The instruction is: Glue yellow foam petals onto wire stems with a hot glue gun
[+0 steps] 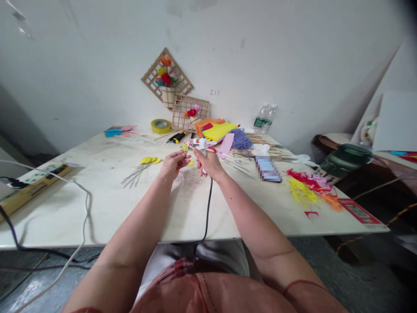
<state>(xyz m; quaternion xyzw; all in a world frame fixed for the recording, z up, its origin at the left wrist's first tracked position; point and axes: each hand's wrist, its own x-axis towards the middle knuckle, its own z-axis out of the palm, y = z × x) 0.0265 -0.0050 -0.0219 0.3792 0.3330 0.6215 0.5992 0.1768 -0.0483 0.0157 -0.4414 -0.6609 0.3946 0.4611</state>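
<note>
In the middle of the table, my right hand [208, 163] is wrapped round a white hot glue gun [202, 143], its black cord running down over the table's front edge. My left hand [174, 165] pinches a thin stem with a small yellow petal [185, 147] at its top, close to the gun's front. Whether the nozzle touches the petal is too small to tell. A round yellow piece [191, 163] shows on the table between both hands. Left of them lies a bunch of yellow petals on wire stems [150, 161].
Behind the hands are yellow tape [160, 126], markers [180, 137], folded yellow felt [219, 129] and purple yarn [241, 138]. A phone [267, 168] and coloured scraps [304, 191] lie right. A power strip [35, 187] sits left with loose cables. Lattice panels [184, 102] with flowers stand against the wall.
</note>
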